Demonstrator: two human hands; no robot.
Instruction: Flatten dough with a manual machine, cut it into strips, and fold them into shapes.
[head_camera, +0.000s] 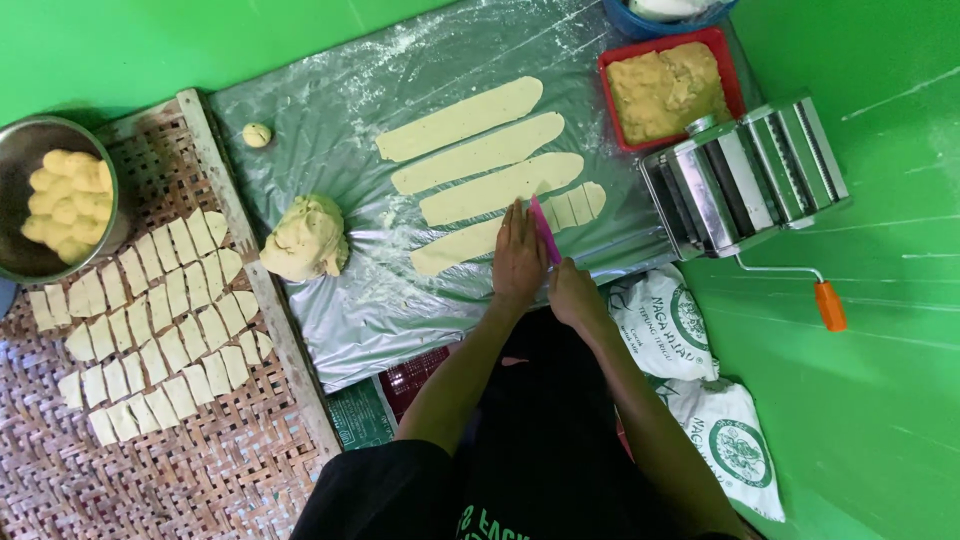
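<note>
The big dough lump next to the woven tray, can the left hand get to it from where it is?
Probably yes. The left hand rests on a dough strip, and only bare floured plastic sheet lies between it and the dough lump.

I see open plastic sheet (330, 120) between the dough lump (305, 240) and the strips (470, 155), room enough for a hand to pass. To the right the pasta roller (745, 175) and red tub (665, 90) block the way. On the left, the woven tray's wooden rim (245, 250) edges the sheet, cut pieces (160, 320) crowding behind it.
</note>
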